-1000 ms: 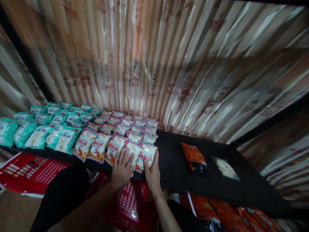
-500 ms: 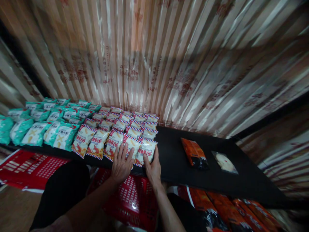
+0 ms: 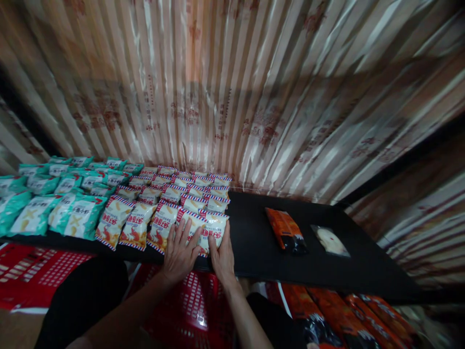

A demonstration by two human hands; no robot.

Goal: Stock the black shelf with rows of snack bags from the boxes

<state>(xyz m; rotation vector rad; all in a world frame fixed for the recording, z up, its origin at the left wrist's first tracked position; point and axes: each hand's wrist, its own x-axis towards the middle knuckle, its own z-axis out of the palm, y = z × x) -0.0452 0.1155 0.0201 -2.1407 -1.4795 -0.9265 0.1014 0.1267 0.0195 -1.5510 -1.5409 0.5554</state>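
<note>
Rows of white and red snack bags [image 3: 135,224] with striped borders stand on a black shelf [image 3: 250,232]. My left hand [image 3: 181,249] rests flat, fingers spread, against the front of a front-row bag. At the right end of that row, my right hand [image 3: 223,257] has its thumb on the face of the end snack bag [image 3: 213,228] and its fingers along the bag's right edge. Both bags lean upright against those behind them. The fingertips of my right hand are partly hidden by the bag.
Teal snack bags [image 3: 82,215] fill the shelf's left part. Farther right lie an orange and black packet [image 3: 286,230] and a clear packet with pale contents [image 3: 330,241]. Below are red baskets [image 3: 192,305] and several orange packets [image 3: 327,310]. A striped, printed sheet [image 3: 203,97] hangs behind.
The view has shifted slightly, so the shelf and bags appear a little farther left and lower. Both hands stay at the same front-row bags.
</note>
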